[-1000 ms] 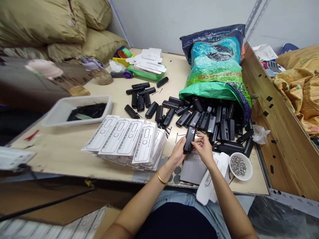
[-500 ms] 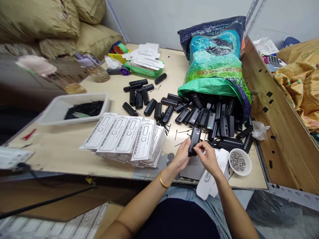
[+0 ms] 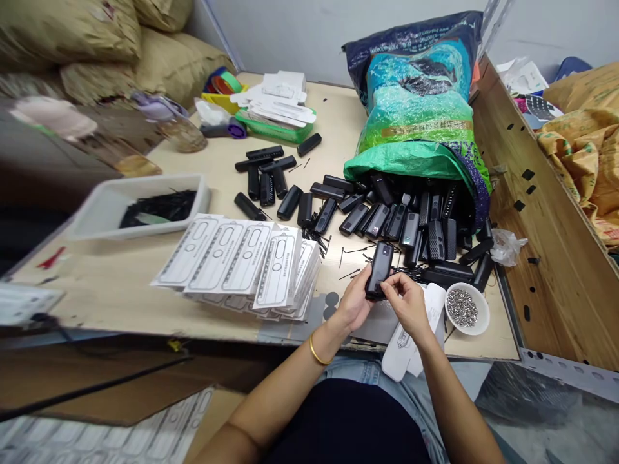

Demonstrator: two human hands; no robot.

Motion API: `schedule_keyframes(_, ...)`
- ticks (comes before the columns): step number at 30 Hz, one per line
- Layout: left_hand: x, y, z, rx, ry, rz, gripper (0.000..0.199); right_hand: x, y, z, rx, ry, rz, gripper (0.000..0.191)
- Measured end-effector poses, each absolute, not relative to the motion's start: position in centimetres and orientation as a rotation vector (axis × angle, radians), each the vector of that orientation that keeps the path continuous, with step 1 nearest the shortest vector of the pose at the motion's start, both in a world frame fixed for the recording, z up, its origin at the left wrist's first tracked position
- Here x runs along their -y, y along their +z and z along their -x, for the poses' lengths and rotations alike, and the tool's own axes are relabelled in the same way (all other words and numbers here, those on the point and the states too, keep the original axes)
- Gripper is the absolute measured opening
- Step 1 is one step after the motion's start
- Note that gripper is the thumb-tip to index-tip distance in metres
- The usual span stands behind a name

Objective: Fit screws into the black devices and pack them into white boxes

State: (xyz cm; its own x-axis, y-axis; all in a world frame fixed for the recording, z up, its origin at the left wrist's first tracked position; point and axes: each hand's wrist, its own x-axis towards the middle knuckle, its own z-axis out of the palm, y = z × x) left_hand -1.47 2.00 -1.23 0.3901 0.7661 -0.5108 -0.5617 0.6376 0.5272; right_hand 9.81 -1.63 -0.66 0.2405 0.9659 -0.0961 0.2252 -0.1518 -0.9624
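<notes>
My left hand [image 3: 356,303] is closed round the lower left side of a black oblong plastic device [image 3: 380,264], which stands tilted up with its face towards me. Thumb and forefinger of my right hand [image 3: 405,299] are pinched together against the lower right edge of that device. Whatever is between these fingertips is hidden or too small to make out. Just beyond lie loose thin black rods [image 3: 342,258] and a heap of similar black devices [image 3: 377,221], spilling from a green and blue plastic sack [image 3: 416,129]. Below my right hand are white printed cards [image 3: 401,351].
At right stands a white bowl [image 3: 483,322] of small metal screws, near a wooden side panel [image 3: 546,238]. Stacked printed white boxes [image 3: 242,258] lie to the left, with a white bin [image 3: 91,222] of black parts behind. A green tray [image 3: 290,133] holds folded cards.
The device has turned slightly in my hands, and the bright reflection near its top has faded. Both hands keep their places on it. The whole view has shifted a little.
</notes>
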Motion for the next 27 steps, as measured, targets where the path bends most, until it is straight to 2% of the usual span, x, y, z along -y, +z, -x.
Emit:
schedule_keyframes(5, -2.0, -0.8, 1.7, -0.760, 0.844, -0.275, 0.025, 1.7, -0.3, -9.5, 1.160, 0.901, 1.601, 0.014)
schedule_keyframes(27, -1.3, 0.3, 2.0, -0.690, 0.911, -0.351, 0.061, 2.0, 0.5, -9.0, 1.188, 0.832, 1.603, 0.011)
